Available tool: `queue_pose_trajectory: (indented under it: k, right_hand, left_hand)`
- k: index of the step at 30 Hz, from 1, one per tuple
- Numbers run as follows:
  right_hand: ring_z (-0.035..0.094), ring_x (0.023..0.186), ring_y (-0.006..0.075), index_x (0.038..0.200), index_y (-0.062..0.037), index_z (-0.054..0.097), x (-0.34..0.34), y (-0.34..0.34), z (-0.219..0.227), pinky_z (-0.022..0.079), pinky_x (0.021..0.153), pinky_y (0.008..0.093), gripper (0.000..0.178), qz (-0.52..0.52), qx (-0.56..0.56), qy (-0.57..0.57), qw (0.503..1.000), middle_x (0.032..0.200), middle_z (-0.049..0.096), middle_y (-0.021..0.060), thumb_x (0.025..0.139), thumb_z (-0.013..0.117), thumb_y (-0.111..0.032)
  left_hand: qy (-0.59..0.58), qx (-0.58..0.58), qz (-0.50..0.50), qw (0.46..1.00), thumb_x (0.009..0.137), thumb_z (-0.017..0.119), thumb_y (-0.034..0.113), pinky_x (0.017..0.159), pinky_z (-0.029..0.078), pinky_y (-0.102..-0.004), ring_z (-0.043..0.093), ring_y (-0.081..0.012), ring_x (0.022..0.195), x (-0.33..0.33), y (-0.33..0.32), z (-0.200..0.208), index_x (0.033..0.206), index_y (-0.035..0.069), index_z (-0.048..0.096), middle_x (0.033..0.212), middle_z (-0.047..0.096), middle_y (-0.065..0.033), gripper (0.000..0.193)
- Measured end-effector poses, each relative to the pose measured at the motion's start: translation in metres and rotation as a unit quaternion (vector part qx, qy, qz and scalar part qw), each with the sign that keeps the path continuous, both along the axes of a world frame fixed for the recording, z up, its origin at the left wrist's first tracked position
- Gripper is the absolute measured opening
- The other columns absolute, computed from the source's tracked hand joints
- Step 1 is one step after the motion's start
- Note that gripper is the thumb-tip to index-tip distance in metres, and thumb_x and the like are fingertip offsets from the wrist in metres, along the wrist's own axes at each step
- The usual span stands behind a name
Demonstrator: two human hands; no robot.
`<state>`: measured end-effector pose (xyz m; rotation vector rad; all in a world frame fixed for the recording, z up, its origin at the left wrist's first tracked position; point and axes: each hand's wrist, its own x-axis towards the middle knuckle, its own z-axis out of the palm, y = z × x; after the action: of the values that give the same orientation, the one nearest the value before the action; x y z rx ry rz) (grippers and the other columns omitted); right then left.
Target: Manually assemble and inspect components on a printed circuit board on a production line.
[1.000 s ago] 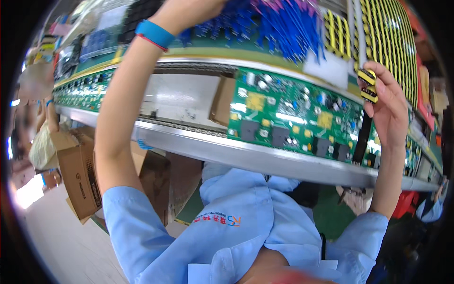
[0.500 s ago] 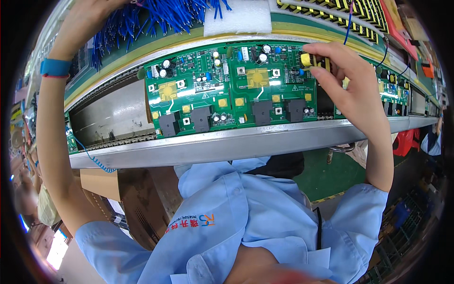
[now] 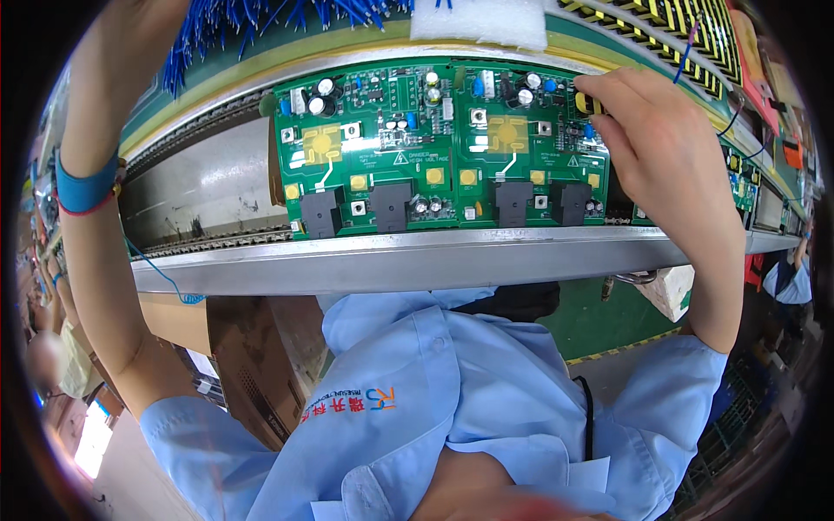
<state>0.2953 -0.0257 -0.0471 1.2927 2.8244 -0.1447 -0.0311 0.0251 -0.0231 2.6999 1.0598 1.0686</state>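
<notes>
Largest is the metal conveyor (image 3: 417, 269), which crosses the view L to R, in front of the light blue shirt (image 3: 382, 373) of the person. Under it, on L side, stands a brown cardboard box (image 3: 252, 360). On the conveyor lie two green circuit boards, side by side: left board (image 3: 382, 161) and right board (image 3: 530, 161). Beyond them, upper L, is a bunch of blue wires (image 3: 261, 16); upper R, rows of yellow-black pieces (image 3: 699, 39).

R hand (image 3: 669, 135) is over the upper R corner of right board; its thumb and index finger pinch a small coil part (image 3: 585, 103), yellow w/ black. Fingers hide it partly, so cannot tell if it touches the board. L hand (image 3: 126, 65) is near the wires; top edge cuts it, so cannot tell its fingers' state. White foam pad (image 3: 478, 24) lies btwn wires and pieces. Smallest besides the coil: blue wristband (image 3: 87, 187) on L wrist.
</notes>
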Motion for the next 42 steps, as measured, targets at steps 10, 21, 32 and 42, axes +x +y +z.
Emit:
queue_pose_trajectory:
  k: [10, 21, 32, 42]
  right_hand:
    - [0.064, 0.085, 0.0362, 0.103, -0.0005, 0.067, -0.011, 0.007, 0.008, 0.051, 0.075, 0.0452, 0.020, 0.051, 0.013, 0.042, 0.998, 0.087, 0.065, 0.0162, 0.083, 0.066, -0.006]
    - [0.066, 0.086, 0.0219, 0.114, 0.0002, 0.065, 0.000, -0.007, 0.026, 0.051, 0.076, 0.0311, 0.027, -0.043, -0.052, 0.125, 0.990, 0.103, 0.068, 0.0130, 0.089, 0.058, 0.004]
    - [0.066, 0.101, 0.0286, 0.108, 0.0039, 0.065, 0.021, -0.009, 0.014, 0.050, 0.091, 0.0339, 0.017, -0.046, -0.085, 0.215, 0.972, 0.109, 0.068, 0.0159, 0.093, 0.057, 0.003]
    - [0.063, 0.099, 0.0276, 0.102, 0.0033, 0.065, 0.009, -0.008, 0.015, 0.049, 0.086, 0.0323, 0.017, -0.051, -0.099, 0.264, 0.958, 0.108, 0.064, 0.0157, 0.088, 0.056, 0.007]
  left_hand:
    - [0.166, -0.313, 0.139, 0.925, 0.079, 0.072, 0.001, 0.080, 0.054, -0.0347, 0.067, -0.0231, 0.093, 0.020, -0.034, 0.029, 0.086, 0.004, 0.067, 0.091, 0.070, -0.0066, 0.009]
    - [0.253, 0.005, -0.074, 0.965, 0.077, 0.065, 0.004, 0.083, 0.033, -0.0389, 0.053, -0.0215, 0.076, 0.057, -0.020, -0.013, 0.076, 0.008, 0.062, 0.073, 0.050, -0.0040, 0.005]
    - [0.277, -0.004, -0.136, 0.951, 0.087, 0.058, 0.010, 0.095, 0.035, -0.0405, 0.052, -0.0207, 0.075, 0.079, -0.008, -0.022, 0.072, 0.004, 0.061, 0.069, 0.048, -0.0050, 0.017]
    - [0.264, 0.075, -0.138, 0.952, 0.081, 0.060, 0.011, 0.096, 0.040, -0.0413, 0.053, -0.0226, 0.083, 0.068, -0.013, -0.024, 0.072, 0.005, 0.061, 0.072, 0.048, -0.0046, 0.011]
